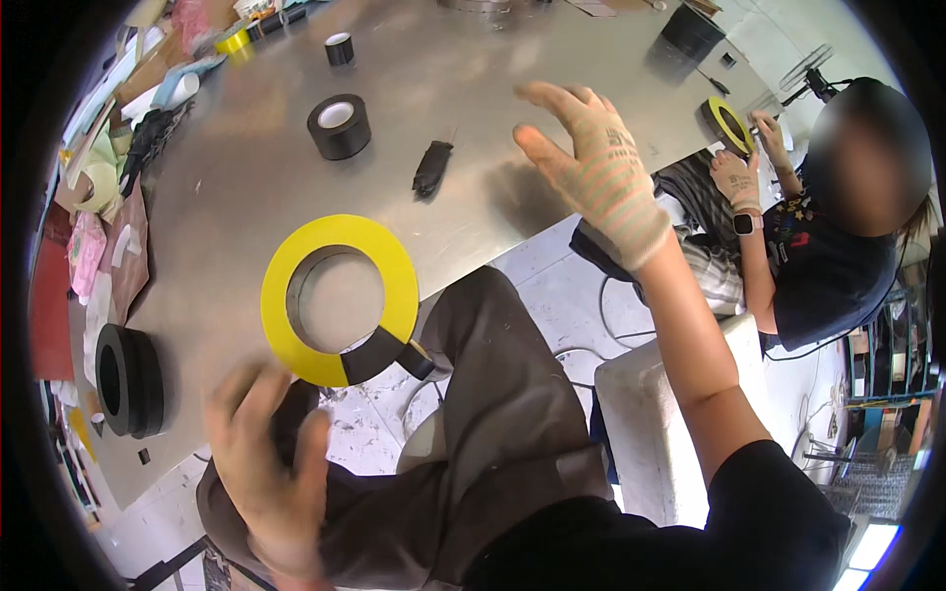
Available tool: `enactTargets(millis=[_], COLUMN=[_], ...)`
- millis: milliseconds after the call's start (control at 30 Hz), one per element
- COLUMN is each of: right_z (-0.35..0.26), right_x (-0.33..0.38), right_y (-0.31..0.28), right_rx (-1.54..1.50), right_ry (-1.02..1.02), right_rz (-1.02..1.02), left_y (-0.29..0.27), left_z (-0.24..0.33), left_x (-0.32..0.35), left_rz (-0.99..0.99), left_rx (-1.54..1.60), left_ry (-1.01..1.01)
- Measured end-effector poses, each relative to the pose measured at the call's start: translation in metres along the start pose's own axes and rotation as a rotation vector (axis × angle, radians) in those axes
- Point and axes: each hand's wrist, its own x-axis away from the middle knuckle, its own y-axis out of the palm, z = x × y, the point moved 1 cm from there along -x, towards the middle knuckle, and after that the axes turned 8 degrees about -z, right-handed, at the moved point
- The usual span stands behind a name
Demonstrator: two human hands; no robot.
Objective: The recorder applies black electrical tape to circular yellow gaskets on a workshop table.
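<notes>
Yellow tape ring flat on near edge of metal table. Left hand bare, just near of it, empty. Gloved right hand spread above table, right. Black tape roll far.

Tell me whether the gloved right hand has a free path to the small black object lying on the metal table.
Probably yes. The gloved right hand hovers open above the metal table, right of the small black object; bare tabletop lies between them, and the black tape roll sits off to the far side.

left hand motion-blurred, grip unclear | black roll partly past table edge
</notes>
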Motion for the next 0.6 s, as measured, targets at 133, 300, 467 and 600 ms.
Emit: enactTargets(millis=[133, 300, 467, 600], right_z=[-0.009, -0.066, -0.045, -0.048], right_x=[-0.024, -0.046, -0.046, 0.014], right_y=[0.028, 0.055, 0.071, 0.012], right_rx=[-0.174, 0.009, -0.103, -0.697], right_ry=[-0.207, 0.086, 0.098, -0.14], right_rz=[-0.164, -0.41, -0.248, -0.263], left_y=[0.057, 0.118, 0.146, 0.148], left_z=[0.014, 0.028, 0.032, 0.011], left_x=[0.031, -0.006, -0.019, -0.018], left_rz=[-0.098, 0.267, 0.302, 0.246], left_rx=[0.728, 1.074, 1.322, 1.221], left_ry=[-0.595, -0.408, -0.319, -0.326])
